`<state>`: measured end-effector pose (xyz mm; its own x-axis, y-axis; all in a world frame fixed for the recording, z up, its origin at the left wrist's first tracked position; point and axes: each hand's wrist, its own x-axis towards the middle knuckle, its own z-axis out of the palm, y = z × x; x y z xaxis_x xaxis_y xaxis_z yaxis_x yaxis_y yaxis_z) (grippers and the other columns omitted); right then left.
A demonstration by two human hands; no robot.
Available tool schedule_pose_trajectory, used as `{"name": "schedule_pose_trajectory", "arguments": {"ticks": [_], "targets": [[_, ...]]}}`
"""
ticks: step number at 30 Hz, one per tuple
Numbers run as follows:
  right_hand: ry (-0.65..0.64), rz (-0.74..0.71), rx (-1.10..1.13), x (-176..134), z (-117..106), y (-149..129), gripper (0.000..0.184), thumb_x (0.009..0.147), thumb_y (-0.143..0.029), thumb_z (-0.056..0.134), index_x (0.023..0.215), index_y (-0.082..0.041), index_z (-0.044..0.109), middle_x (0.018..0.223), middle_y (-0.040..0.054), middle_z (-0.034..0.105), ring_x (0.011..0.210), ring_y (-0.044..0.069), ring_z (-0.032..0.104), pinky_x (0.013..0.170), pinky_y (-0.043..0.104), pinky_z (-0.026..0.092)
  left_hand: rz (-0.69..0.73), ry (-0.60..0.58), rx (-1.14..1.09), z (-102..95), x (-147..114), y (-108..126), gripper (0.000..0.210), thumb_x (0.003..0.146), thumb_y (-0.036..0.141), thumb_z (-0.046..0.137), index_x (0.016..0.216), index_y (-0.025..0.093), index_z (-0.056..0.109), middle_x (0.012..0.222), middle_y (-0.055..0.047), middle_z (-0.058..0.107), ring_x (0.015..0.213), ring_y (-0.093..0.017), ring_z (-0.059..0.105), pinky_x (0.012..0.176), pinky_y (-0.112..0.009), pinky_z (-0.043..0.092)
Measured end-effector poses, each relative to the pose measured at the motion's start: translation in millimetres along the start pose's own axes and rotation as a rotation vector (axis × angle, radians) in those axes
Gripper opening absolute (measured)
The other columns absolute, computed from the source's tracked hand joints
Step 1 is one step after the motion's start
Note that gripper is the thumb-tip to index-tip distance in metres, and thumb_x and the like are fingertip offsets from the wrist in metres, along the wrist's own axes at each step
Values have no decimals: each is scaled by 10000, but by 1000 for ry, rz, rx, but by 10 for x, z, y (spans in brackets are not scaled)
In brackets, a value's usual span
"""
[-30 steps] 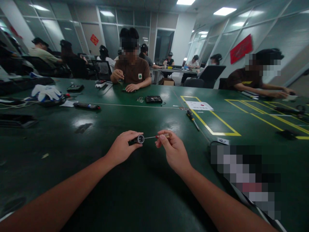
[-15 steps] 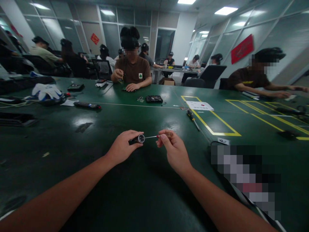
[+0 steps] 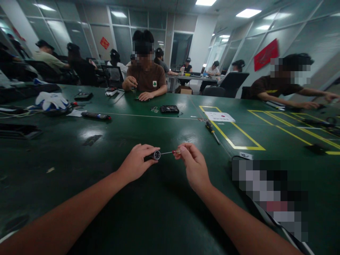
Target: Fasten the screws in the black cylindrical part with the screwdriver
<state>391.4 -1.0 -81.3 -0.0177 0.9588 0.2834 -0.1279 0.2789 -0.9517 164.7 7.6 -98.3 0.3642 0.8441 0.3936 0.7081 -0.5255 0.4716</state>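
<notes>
Between the thumb and fingers of my left hand (image 3: 138, 159) is a dark cylindrical piece (image 3: 157, 155), its round, pale-rimmed open end turned toward me and to the right. My right hand (image 3: 195, 163) is closed round the handle of a small screwdriver (image 3: 176, 152) with a red collar and a clear-looking grip. Its thin metal shaft points left and reaches the rim of the cylinder; whether the tip is inside I cannot tell. Both hands are above the green table (image 3: 159, 219).
A black and yellow screwdriver (image 3: 212, 131) lies beyond my right hand, near a white paper (image 3: 220, 116) and yellow tape outlines. Farther off are a black device (image 3: 169, 109), a dark pen-like tool (image 3: 96, 115) and white-blue gloves (image 3: 51, 101). A person (image 3: 146, 78) sits opposite.
The cylinder has shifted slightly right and down, its open end turned a little more toward me. My right fingers have moved slightly on the screwdriver handle, which still points at the cylinder.
</notes>
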Motion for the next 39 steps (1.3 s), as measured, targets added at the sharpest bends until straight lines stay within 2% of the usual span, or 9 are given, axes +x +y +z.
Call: {"name": "schedule_pose_trajectory", "arguments": {"ticks": [3,7,10,13,18,26,32,35,39], "targets": [[2,2,-9,18,9,68,230,961,-447,617,987,-235,701,860,18,694,808,181,648,822,348,511,10,-24,49,-6,0,5,414,936,250,674,1349,263,641,1264,-65,682,1155,-261,603,1082,-536,406],[63,62,-11,50,13,134,281,950,-495,613,981,-229,698,858,22,692,788,188,664,797,360,538,57,-37,111,11,10,-9,397,950,231,646,1345,272,641,1285,-67,675,1209,-262,594,1161,-595,306],[100,210,120,119,-43,144,265,911,-483,662,910,-219,686,791,17,668,719,183,642,744,361,554,77,-29,135,20,36,-17,386,959,208,619,1336,285,647,1281,-67,674,1223,-258,594,1178,-609,273],[50,439,298,197,-119,135,291,917,-460,631,760,-214,629,624,2,575,562,173,564,688,402,567,53,-6,114,8,61,-18,393,965,218,613,1352,283,635,1293,-69,667,1222,-256,590,1168,-600,294],[150,263,305,185,-96,113,232,908,-450,671,878,-220,670,767,11,648,677,163,610,724,354,557,-16,-5,40,-10,59,-29,412,953,271,647,1364,277,624,1276,-61,671,1195,-262,597,1159,-596,323],[69,46,-21,66,2,102,287,956,-499,601,994,-223,668,868,22,691,789,183,668,801,367,539,-9,-9,1,-1,42,-36,444,938,282,678,1376,291,609,1279,-42,674,1201,-247,595,1165,-579,316],[9,-37,-156,49,-20,60,252,999,-463,548,1027,-233,647,844,14,681,783,181,655,790,355,510,-23,-16,1,-5,33,-20,434,935,276,687,1364,291,618,1291,-36,675,1206,-244,594,1185,-590,274],[-106,-24,-96,45,-17,17,205,966,-435,604,1035,-244,636,726,-27,624,668,161,594,676,318,478,-32,-18,12,-4,30,-30,430,928,269,696,1352,286,629,1283,-42,676,1205,-250,596,1180,-591,282],[-166,-5,-31,47,-24,-12,243,961,-463,590,963,-239,685,766,-6,628,696,159,578,668,308,458,-32,-16,19,3,29,-52,428,926,255,694,1348,300,634,1284,-38,676,1212,-250,597,1177,-593,288]]}}
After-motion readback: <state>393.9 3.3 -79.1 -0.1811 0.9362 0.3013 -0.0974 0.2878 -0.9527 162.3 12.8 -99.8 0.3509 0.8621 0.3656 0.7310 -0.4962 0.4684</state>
